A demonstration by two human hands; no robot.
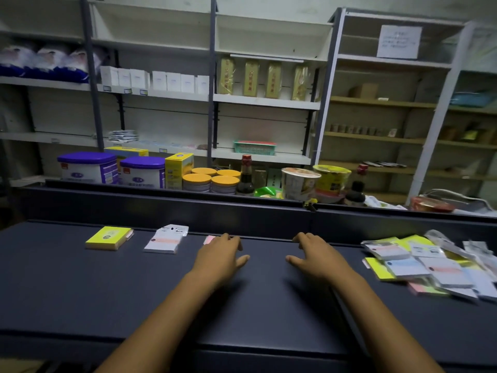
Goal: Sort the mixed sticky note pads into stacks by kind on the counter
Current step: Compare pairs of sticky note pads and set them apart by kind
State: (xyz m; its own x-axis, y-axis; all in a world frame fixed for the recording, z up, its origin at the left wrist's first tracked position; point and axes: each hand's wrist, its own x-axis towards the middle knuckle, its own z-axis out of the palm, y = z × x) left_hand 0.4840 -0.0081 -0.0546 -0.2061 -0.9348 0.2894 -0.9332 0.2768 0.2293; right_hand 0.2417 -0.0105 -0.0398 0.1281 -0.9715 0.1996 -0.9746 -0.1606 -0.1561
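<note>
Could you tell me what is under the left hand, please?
A pink pad pokes out from under the left hand at the counter's back edge. The fingers cover most of it, so its kind is hidden.

Two pads (109,238) (164,242) left on counter (80,286); mixed pile (430,267) right.

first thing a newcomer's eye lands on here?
Two bare hands, left hand and right hand, lie open at mid-counter. A jumbled pile of sticky note pads sits far right; a yellow pad stack and a white packaged stack stand sorted left.
</note>
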